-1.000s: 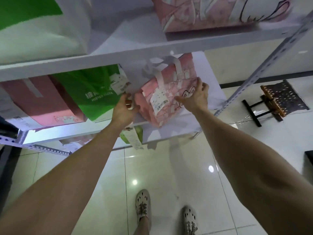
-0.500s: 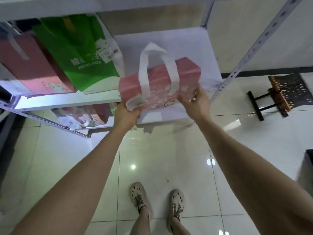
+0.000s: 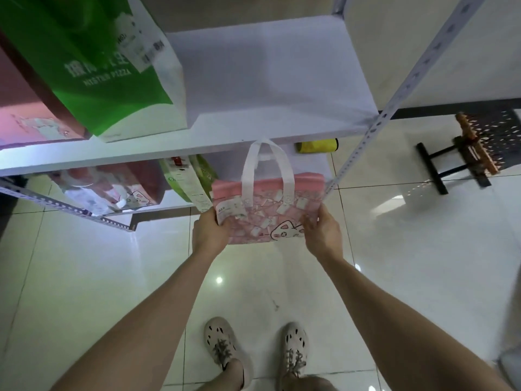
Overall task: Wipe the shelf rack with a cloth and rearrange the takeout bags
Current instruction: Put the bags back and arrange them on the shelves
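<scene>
I hold a pink takeout bag (image 3: 267,213) with white handles and a cartoon face by its two lower corners. My left hand (image 3: 210,231) grips the left corner and my right hand (image 3: 321,234) grips the right one. The bag hangs in front of the lower shelf, below the white middle shelf (image 3: 267,80), whose right half is bare. A green and white pizza bag (image 3: 95,71) stands on that shelf's left part, beside a pink bag (image 3: 25,108) at the far left. A yellow cloth-like roll (image 3: 317,145) lies on the lower shelf behind the held bag.
The lower shelf holds another pink bag (image 3: 112,187) and a light green bag (image 3: 191,176) with a long receipt. A perforated metal upright (image 3: 400,88) stands at the rack's right front corner. A small stool (image 3: 473,148) sits on the tiled floor at right. My feet are below.
I lifted the pink bag off the middle shelf and brought it down and toward me, level with the lower shelf. The view tilted downward, and the middle shelf's right half now lies bare.
</scene>
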`<state>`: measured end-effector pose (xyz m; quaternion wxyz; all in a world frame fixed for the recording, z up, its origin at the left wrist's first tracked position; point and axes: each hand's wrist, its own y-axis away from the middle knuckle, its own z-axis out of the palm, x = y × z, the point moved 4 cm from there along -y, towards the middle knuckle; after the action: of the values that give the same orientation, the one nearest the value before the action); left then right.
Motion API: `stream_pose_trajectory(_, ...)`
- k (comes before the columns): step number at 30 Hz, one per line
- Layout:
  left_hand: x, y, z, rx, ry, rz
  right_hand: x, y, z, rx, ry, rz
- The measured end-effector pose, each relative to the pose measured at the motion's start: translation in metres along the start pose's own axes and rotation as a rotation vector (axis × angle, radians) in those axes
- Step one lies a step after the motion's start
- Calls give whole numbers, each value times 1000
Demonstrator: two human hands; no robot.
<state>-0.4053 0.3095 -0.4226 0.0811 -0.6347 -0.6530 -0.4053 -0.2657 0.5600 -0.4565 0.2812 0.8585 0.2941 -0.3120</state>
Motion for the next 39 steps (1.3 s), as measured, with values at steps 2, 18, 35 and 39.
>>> stream_pose_trajectory(2, -14, -27, 27, 5, 46, 1, 12, -28, 21, 7, 43, 2)
stream_pose_trajectory(18, -20, -248, 118, 283, 89, 324, 49, -231, 136, 307, -3, -240)
stream_pose_trajectory(35, -101, -199, 110, 56, 72, 367, 83, -174, 178, 250, -102, -186)
stream_pose_trajectory(39, -132, -185, 86, -37, 11, 351, 59, -145, 231, -82, 21, -343)
